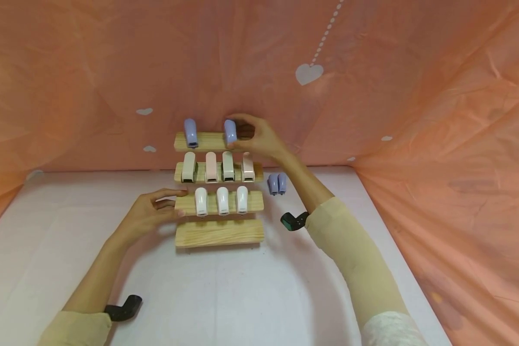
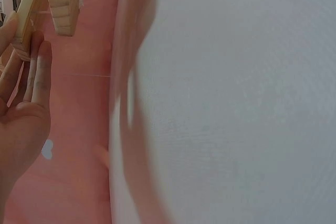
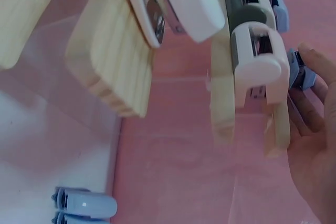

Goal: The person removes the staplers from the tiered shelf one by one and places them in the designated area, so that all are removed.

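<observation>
A tiered wooden rack (image 1: 219, 232) has four shelves. My right hand (image 1: 261, 137) pinches a purple stapler (image 1: 230, 132) at the top shelf's right part; in the right wrist view the hand (image 3: 315, 129) holds the stapler (image 3: 300, 72) between thumb and fingers. Another purple stapler (image 1: 191, 132) stands at that shelf's left. My left hand (image 1: 149, 214) grips the left end of the third shelf (image 1: 255, 202), its thumb on one side and fingers on the other in the left wrist view, where the hand (image 2: 23, 124) meets the wood (image 2: 32, 9).
Four pale green and pink staplers (image 1: 211, 167) stand on the second shelf, three white staplers (image 1: 222, 201) on the third. Two purple staplers (image 1: 278, 184) stand side by side on the white table (image 1: 242, 298), right of the rack. An orange cloth (image 1: 242, 57) hangs behind.
</observation>
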`<state>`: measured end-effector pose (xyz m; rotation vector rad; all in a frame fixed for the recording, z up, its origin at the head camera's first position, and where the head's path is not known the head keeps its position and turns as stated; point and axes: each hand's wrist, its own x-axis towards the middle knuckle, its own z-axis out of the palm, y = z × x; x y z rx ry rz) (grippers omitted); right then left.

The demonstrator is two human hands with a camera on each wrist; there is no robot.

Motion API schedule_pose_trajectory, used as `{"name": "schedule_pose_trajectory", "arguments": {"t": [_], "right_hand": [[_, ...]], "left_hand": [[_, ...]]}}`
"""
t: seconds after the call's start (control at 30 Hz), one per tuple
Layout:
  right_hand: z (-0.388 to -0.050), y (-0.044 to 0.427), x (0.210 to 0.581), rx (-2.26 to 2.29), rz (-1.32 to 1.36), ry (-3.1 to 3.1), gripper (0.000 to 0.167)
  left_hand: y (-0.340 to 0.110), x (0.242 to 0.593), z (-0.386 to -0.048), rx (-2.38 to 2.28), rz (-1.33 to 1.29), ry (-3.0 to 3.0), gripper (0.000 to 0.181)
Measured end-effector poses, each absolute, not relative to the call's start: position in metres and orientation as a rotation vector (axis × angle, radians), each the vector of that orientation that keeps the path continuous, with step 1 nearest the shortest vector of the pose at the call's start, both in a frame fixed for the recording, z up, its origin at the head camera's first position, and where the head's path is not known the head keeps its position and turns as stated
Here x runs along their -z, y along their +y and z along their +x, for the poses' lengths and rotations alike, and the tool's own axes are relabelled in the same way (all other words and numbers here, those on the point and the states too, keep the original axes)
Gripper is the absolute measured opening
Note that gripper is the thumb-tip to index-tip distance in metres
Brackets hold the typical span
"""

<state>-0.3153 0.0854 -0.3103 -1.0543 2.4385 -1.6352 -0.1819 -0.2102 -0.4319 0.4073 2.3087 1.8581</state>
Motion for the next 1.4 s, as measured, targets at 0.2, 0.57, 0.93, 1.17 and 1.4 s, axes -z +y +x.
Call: {"name": "schedule_pose_trajectory", "arguments": {"t": [0.2, 0.57, 0.93, 1.17, 1.4], "right_hand": [[-0.313, 0.103, 0.311, 1.672, -1.017, 2.484, 0.063], [-0.309, 0.136, 0.31, 1.695, -0.981, 2.576, 0.061], [-0.295, 0.159, 0.311, 1.701, -0.937, 2.583, 0.062], [-0.28, 0.17, 0.307, 1.683, -0.862, 2.602, 0.063], [-0.28, 0.184, 0.322, 1.719, -0.806, 2.539, 0.062]], "left_hand": [[-0.209, 0.432, -0.182, -1.851, 0.406, 2.308, 0.054], [-0.208, 0.428, -0.182, -1.838, 0.4, 2.319, 0.054], [-0.211, 0.428, -0.177, -1.842, 0.392, 2.34, 0.054], [-0.212, 0.429, -0.176, -1.834, 0.378, 2.345, 0.054], [-0.212, 0.43, -0.177, -1.842, 0.397, 2.346, 0.053]]}}
